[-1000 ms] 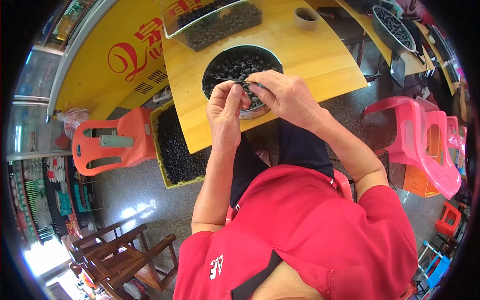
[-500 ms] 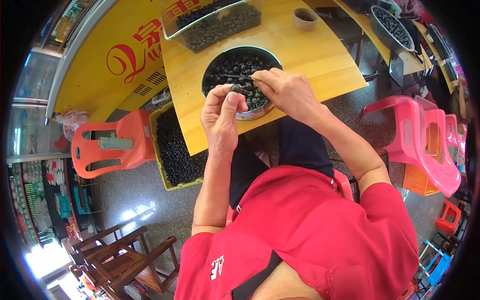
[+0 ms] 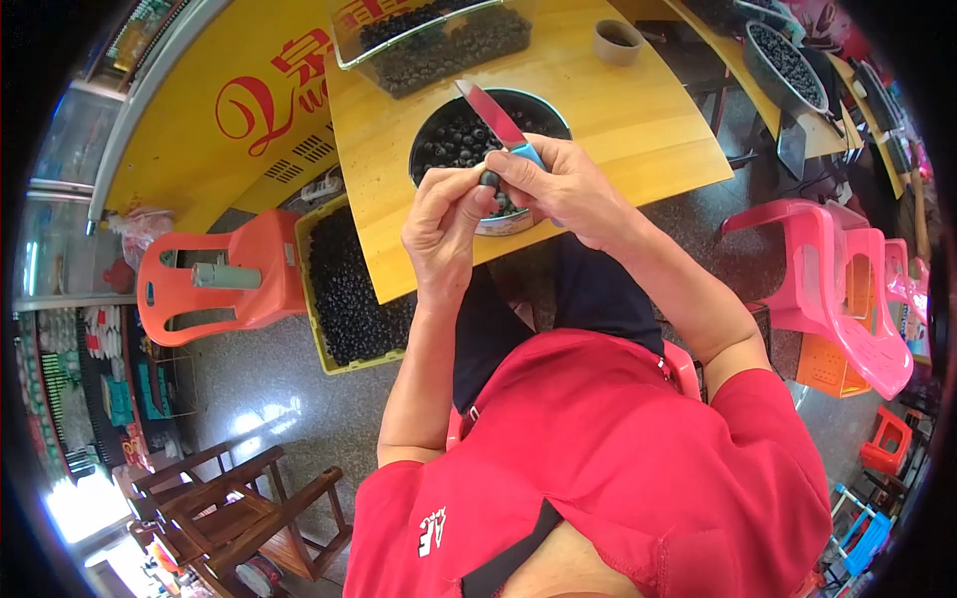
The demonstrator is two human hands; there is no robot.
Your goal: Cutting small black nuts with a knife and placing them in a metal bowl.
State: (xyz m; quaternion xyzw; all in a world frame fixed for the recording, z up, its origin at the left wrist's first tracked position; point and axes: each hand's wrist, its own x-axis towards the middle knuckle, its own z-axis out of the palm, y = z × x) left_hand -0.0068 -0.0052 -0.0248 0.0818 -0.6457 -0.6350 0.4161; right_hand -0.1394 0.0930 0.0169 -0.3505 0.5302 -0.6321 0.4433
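Observation:
A small dark round fruit (image 3: 488, 178) is pinched between the thumb and fingers of my left hand (image 3: 442, 221). My right hand (image 3: 570, 189) grips a small knife (image 3: 491, 113) by its light-blue handle, the blade pointing up and away to the left, with a red reflection on it. The right thumb lies against the fruit, so both hands meet there. Below them stands a round bowl (image 3: 509, 227) at the table's near edge, holding many similar dark fruits (image 3: 454, 147). My hands cover part of the bowl.
The bowl is on a yellow wooden table (image 3: 638, 130). A clear plastic tub (image 3: 439, 65) of dark fruits and a cup (image 3: 618, 42) stand farther back. Left of my legs is a yellow crate (image 3: 371, 365) of fruits, beside an orange stool (image 3: 254, 249). Pink chairs (image 3: 817, 269) are right.
The knife has swung from lying low over the bowl to blade up. My right hand has moved left and down, bringing its thumb against the fruit in my left hand.

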